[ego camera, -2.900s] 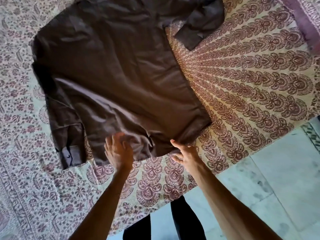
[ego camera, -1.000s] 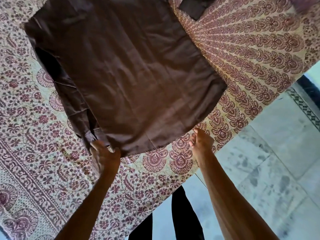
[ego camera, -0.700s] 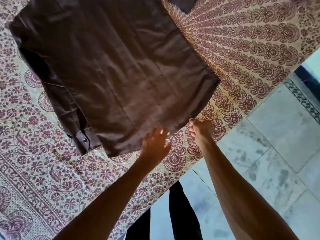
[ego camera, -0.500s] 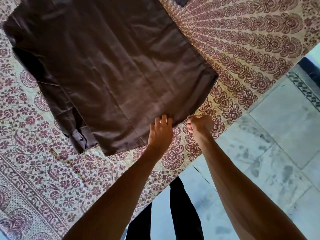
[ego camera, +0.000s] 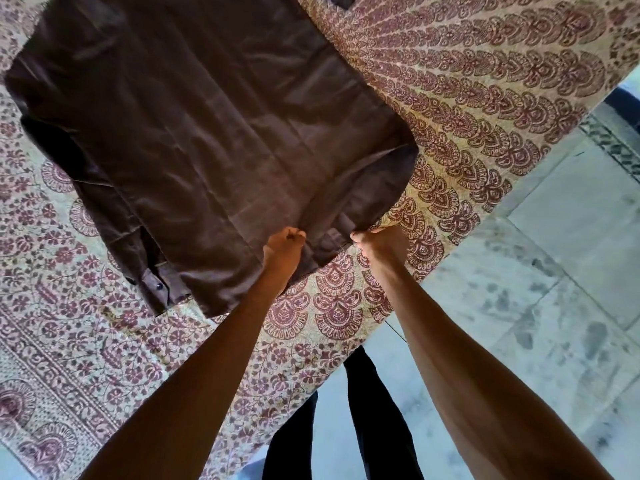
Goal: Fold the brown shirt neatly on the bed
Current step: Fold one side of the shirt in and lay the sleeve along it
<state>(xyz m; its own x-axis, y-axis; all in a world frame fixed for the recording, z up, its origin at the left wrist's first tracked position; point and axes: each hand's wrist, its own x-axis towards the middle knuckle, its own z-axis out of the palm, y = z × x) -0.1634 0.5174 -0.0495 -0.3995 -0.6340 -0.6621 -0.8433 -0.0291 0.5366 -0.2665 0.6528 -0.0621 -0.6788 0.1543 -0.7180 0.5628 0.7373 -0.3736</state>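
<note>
Early in the fold: my left hand (ego camera: 284,244) and right hand (ego camera: 372,237) pinch the hem of the shirt (ego camera: 207,133), spread flat at upper left on the bed (ego camera: 485,98), all folds still ahead.

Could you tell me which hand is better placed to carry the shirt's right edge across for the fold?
Probably the right hand: it grips the brown shirt at its right corner.

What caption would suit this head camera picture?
Both hands, left hand and right hand, pinch the brown shirt hem on the patterned bedspread.
</note>
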